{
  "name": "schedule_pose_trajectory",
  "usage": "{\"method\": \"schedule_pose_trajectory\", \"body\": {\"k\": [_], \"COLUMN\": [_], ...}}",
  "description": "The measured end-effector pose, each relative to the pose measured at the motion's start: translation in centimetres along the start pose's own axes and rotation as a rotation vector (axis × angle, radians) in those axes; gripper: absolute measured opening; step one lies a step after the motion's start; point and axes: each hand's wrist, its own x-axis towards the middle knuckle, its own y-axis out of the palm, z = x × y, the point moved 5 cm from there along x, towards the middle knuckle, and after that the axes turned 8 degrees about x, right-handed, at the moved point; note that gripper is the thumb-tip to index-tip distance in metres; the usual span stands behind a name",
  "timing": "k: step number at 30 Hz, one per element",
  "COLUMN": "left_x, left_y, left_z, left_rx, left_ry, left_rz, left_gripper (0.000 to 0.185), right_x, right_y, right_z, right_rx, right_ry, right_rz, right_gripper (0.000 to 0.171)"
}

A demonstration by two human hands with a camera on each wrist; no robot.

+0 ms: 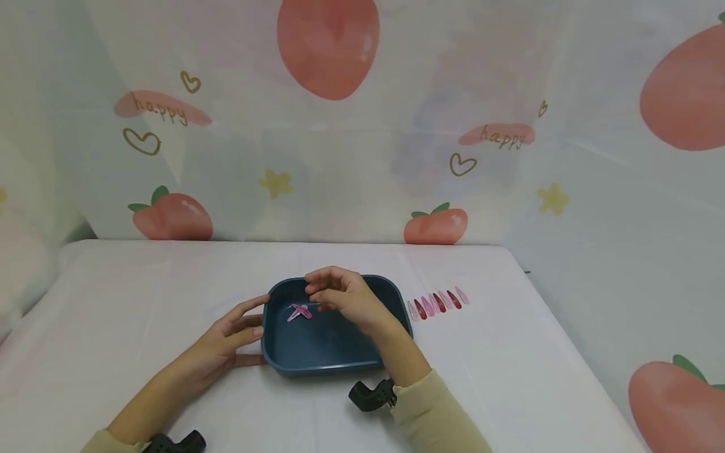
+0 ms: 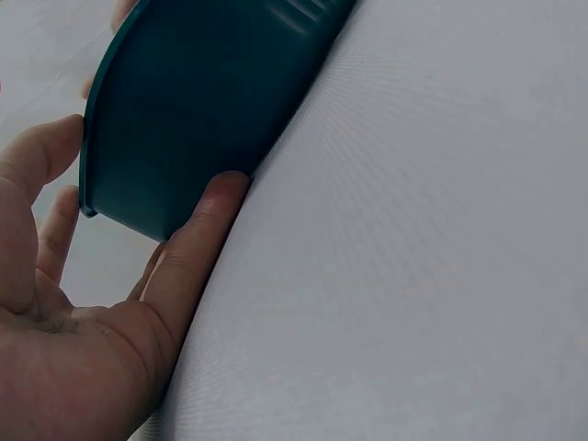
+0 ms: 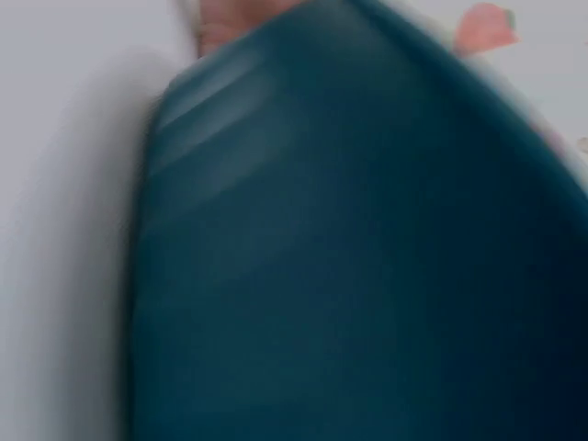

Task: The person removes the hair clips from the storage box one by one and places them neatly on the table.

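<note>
A dark teal tray lies on the white-covered table. Inside it, toward the left, are pink snap hair clips, two of them lying crossed. My left hand is at the tray's left end, its fingers spread and touching the rim and side. In the left wrist view, one digit of the left hand lies low along the tray's outer wall. Over the tray hovers my right hand, fingers loosely bent, nothing visible between them. The right wrist view is blurred and mostly filled by the tray wall.
Right of the tray, several pink and red hair clips lie side by side in a slanted row on the white tablecloth. Behind the table hangs a cloth printed with peaches. Black wrist cameras sit under both forearms.
</note>
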Motion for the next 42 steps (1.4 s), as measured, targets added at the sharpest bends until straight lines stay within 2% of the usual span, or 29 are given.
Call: {"method": "schedule_pose_trajectory", "body": {"k": [3,10,20,28,37,42], "left_x": [0.1,0.1,-0.5,-0.1,0.1,0.0], "left_y": [0.1,0.0,-0.1,-0.3,-0.1,-0.2], "left_z": [-0.1,-0.2,0.4,0.1,0.0,0.0], "left_rx": [-0.010,-0.011,-0.031,-0.022,-0.013,-0.018], "left_ry": [0.013,0.021,0.006,0.039,0.022,0.017], "left_rz": [0.020,0.028,0.048,0.052,0.030,0.024], "left_gripper": [0.055,0.055,0.056,0.055,0.056,0.056], "right_x": [0.0,-0.2,-0.8,-0.7,-0.7,-0.9], "right_y": [0.4,1.5,2.5,2.5,2.2,2.1], "right_z": [-0.7,-1.7,-2.9,-2.6,-2.8,-2.8], "right_rx": [-0.076,-0.532,-0.808,-0.894,-0.979,-1.039], "right_ry": [0.008,-0.060,-0.042,-0.034,0.015,0.030], "right_rz": [0.017,0.110,0.155,0.133,0.127,0.109], "right_gripper": [0.029,0.034,0.042,0.036,0.027,0.028]}}
